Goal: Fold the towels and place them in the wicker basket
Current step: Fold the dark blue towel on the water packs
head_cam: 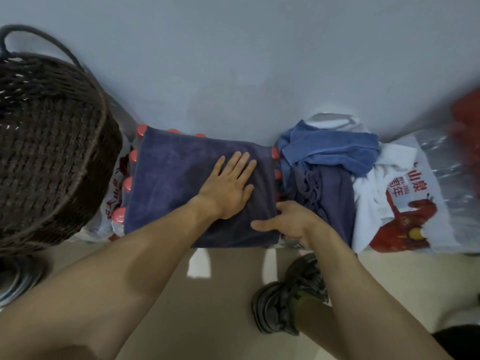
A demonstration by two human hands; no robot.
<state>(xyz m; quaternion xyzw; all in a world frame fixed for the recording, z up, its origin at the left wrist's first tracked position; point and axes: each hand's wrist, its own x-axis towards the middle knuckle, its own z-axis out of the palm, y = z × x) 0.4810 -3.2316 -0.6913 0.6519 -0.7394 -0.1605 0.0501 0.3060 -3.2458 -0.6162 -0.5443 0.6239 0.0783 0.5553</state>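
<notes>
At the centre of the frame we see a dark purple towel (181,183) lying folded and flat on top of a shrink-wrapped pack of bottles with red caps (127,184), the caps showing along its left and upper edges. Our left hand (228,185) lies palm down on the right half of this towel, its fingers straight and slightly spread, pressing the cloth and holding nothing. Our right hand (288,222) is at the towel's lower right corner: the thumb reaches leftward across the top of the cloth while the fingers curl down over the right edge, so the hand appears to pinch that corner, though the fingertips themselves are hidden. The wicker basket (52,152), dark brown with a looped handle, fills the left of the frame, just beside the bottle pack, and its inside cannot be seen clearly. To the right of the folded towel lies a heap of unfolded cloths: a blue towel (335,149) on top, a fringed purple towel (330,196) below it, and a white cloth (374,193) at their right, resting on a printed plastic pack (405,211) with red characters. At the lower centre a shoe (291,294) stands on the pale floor (207,307).
</notes>
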